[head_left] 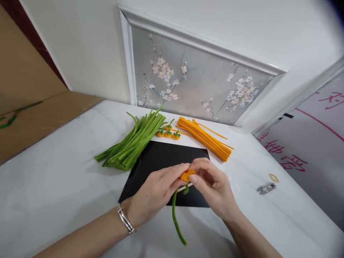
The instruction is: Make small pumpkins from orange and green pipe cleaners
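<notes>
Between my two hands is a small orange pipe-cleaner pumpkin (187,175), held above a black mat. My left hand (156,188) pinches it from the left. The thumb and fingers of my right hand (215,188) are closed on its right side. A green pipe cleaner (176,218) hangs down below it, with a small curled green bit beside it. Just under the pumpkin shows a thin pale stick (182,189); which hand holds it I cannot tell. Several similar small orange pumpkins (168,134) with green tops sit behind the mat.
A bundle of green pipe cleaners (137,143) lies left of the black mat (158,157), and an orange bundle (205,139) lies behind right. Nail clippers (266,189) and a yellowish ring (273,177) are at the right. A framed floral panel (193,79) stands at the back.
</notes>
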### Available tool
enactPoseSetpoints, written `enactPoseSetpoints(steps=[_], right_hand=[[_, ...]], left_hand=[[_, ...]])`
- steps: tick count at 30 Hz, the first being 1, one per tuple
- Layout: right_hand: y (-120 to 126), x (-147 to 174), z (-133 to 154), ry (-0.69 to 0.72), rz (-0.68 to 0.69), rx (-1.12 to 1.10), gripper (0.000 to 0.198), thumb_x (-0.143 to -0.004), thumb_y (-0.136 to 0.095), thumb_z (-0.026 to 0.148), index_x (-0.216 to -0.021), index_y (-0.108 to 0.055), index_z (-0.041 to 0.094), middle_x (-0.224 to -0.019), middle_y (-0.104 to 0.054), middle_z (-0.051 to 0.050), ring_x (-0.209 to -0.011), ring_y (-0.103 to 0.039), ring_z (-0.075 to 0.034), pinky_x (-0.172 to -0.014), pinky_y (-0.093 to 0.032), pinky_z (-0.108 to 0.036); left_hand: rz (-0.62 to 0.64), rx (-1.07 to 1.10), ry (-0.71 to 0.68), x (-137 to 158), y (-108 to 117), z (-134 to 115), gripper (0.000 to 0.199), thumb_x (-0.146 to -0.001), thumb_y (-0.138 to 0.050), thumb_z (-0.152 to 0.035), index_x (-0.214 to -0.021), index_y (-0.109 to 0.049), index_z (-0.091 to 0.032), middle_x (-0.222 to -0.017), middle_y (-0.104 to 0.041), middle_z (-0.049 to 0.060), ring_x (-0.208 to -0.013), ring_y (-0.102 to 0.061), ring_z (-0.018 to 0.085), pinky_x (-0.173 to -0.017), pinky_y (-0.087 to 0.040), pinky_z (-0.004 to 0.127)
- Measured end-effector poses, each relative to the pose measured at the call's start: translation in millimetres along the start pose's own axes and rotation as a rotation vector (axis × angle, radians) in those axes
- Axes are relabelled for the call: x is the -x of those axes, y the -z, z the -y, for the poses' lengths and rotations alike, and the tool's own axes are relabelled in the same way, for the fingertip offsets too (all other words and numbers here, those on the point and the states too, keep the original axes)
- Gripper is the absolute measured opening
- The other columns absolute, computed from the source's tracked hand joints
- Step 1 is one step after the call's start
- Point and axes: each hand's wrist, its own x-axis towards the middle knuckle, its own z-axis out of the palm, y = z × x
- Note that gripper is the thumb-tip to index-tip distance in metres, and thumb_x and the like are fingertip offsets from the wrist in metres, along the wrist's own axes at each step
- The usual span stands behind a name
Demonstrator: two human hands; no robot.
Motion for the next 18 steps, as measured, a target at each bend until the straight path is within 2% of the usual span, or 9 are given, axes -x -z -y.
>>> enactPoseSetpoints(steps=[4,7,12,18], right_hand=[[5,-3,-1,0.081,0.028,0.034,0.012,-0.088,-0.061,0.021,-0.092,-0.070,0.027,-0.096,-0.056,-0.004,-0.087,-0.057,-0.016,-0.069,-0.050,-0.028],[6,-4,-1,0.093,0.031,0.052,0.014,-0.087,-0.062,0.019,-0.092,-0.071,0.028,-0.096,-0.057,-0.005,-0.086,-0.059,-0.017,-0.071,-0.051,-0.029],[5,-2,0,0.115,0.022,0.132,0.013,-0.086,-0.062,0.018,-0.092,-0.070,0.026,-0.095,-0.059,-0.005,-0.084,-0.059,-0.017,-0.071,-0.052,-0.029],[3,-1,1,0.004,0.056,-0.047,0.010,-0.090,-0.057,0.027,-0.094,-0.065,0.023,-0.096,-0.054,-0.005,-0.071,-0.060,-0.013,-0.066,-0.054,-0.029]], left_hand=[[0.021,0.025,0.127,-4,2,-5,0.028,-0.092,-0.050,-0.017,-0.118,-0.058,-0.025,-0.112,-0.072,0.002,-0.093,-0.070,0.014,-0.083,-0.056,0.023],[0.022,0.041,0.152,-6,3,-10,0.022,-0.092,-0.051,-0.017,-0.111,-0.059,-0.023,-0.110,-0.072,0.002,-0.091,-0.070,0.013,-0.081,-0.054,0.021],[0.037,0.038,0.192,-6,3,-15,0.019,-0.090,-0.051,-0.017,-0.106,-0.060,-0.022,-0.093,-0.073,-0.001,-0.074,-0.067,0.010,-0.067,-0.050,0.018],[0.048,0.059,0.194,-6,4,-17,0.016,-0.092,-0.047,-0.019,-0.099,-0.061,-0.021,-0.084,-0.068,-0.001,-0.066,-0.060,0.009,-0.063,-0.047,0.018]])
